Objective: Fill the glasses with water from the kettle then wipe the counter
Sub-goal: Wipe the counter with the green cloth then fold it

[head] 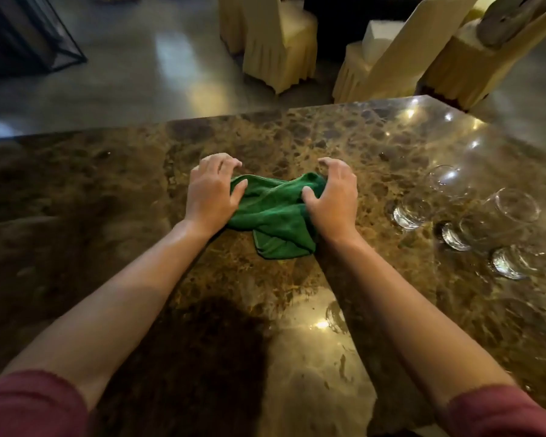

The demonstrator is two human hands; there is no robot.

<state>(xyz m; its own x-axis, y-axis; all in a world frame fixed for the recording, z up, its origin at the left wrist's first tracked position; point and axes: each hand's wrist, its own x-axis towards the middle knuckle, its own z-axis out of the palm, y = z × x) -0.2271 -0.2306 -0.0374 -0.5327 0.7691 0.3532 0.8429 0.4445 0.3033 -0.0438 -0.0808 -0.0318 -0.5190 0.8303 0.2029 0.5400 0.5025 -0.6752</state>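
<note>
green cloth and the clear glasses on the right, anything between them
Only the right hand, gripping the crumpled green microfibre cloth, then bare brown marble counter up to the clear glasses, in the head view.

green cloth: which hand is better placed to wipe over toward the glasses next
Right. The right hand already holds the green cloth on the side nearest the glasses, which stand at the counter's right. The left hand would have to cross over.

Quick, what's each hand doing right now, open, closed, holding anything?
Left hand: fingers curled, gripping the left end of the green cloth.
Right hand: fingers curled, gripping the cloth's right end.
</note>
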